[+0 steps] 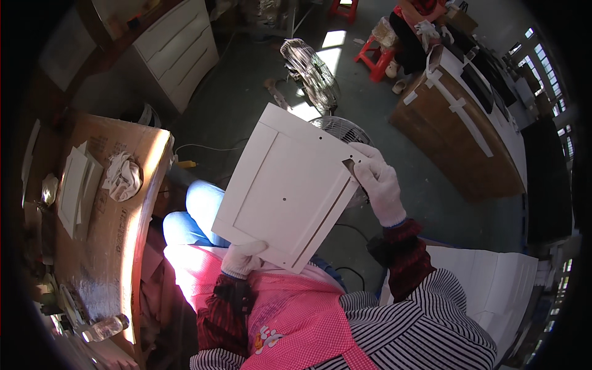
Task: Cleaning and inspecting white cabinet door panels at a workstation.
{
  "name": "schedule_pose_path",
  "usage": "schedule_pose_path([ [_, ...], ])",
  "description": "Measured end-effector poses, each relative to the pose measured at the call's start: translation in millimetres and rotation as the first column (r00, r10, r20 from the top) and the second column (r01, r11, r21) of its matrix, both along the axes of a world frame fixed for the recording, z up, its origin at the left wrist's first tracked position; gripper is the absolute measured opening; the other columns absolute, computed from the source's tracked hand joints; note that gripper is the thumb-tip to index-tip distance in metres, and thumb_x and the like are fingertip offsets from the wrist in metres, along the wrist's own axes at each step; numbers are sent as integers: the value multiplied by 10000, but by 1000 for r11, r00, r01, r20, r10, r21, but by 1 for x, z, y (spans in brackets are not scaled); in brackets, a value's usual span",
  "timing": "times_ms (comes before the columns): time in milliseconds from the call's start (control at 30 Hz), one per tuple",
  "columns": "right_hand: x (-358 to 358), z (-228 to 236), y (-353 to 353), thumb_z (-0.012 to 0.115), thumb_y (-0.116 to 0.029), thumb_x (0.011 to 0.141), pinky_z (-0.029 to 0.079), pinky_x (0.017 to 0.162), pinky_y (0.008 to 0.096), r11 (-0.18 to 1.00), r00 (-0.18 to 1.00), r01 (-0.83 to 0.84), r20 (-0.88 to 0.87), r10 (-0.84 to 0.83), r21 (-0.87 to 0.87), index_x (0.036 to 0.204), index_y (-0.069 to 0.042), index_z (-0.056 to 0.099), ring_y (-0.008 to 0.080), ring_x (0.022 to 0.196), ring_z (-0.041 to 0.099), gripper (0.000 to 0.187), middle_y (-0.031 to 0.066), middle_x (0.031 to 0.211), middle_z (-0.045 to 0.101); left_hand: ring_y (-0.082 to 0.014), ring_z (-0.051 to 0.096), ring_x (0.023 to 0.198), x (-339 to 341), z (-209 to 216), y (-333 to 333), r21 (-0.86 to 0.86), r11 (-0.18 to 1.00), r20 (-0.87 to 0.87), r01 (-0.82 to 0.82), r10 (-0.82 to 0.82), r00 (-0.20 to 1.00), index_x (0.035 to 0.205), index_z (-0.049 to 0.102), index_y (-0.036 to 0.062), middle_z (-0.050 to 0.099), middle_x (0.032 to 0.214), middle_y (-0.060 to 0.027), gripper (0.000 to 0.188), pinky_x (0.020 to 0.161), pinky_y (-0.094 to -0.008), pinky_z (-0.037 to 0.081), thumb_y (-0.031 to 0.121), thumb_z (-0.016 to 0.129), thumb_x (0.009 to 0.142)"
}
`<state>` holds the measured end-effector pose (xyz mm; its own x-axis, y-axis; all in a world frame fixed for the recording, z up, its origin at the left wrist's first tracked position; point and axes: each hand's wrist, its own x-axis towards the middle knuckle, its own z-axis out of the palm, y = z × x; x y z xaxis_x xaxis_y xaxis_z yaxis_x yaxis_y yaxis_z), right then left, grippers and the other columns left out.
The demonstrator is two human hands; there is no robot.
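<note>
- White recessed panel [265, 179], tilted above the lap, drilled with small holes.
- Left grip [245, 258], white-gloved, clasping the panel's near edge.
- Right grip [377, 184], white-gloved, pinching the panel's far-right corner beside a cutout.
- Cardboard-topped bench [108, 259], left of the panel, bearing crumpled white cloth [123, 177].
- Wire-caged fan [311, 74], beyond the panel.
- White chest of drawers [179, 52], beyond the panel, leftward.
- Brown-sided cabinet [447, 132], right of the panel.

a single fisheye view looks steeply down from the wearer's head, over the pink apron [302, 320], with the left hand [242, 259] and right hand [379, 185] close below; the floor [364, 102] spreads farther off, edges bending toward the dark rim.
</note>
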<state>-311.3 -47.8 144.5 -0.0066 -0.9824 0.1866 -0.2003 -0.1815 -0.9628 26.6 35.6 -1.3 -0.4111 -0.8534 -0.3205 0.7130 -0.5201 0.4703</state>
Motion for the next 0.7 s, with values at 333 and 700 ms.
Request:
schedule_pose_path([
  [333, 28, -2, 5, 602, -128, 1034, 482, 952, 328, 977, 972, 180, -133, -195, -114, 894, 60, 729, 201, 1159, 601, 267, 161, 1266, 656, -325, 646, 1266, 0, 9, -1, 52, 998, -95, -19, 24, 995, 1407, 559, -39, 651, 1357, -167, 613, 1072, -442, 546, -122, 730, 824],
  [700, 32, 1, 7, 612, -149, 1062, 488, 801, 309, 936, 929, 346, -116, -351, -59, 940, 55, 690, 133, 907, 596, 250, 78, 1051, 647, -307, 669, 1228, 0, 3, 0, 87, 995, -41, -39, 43, 998, 1406, 557, -36, 668, 1328, -159, 581, 1027, -402, 572, -62, 758, 861],
])
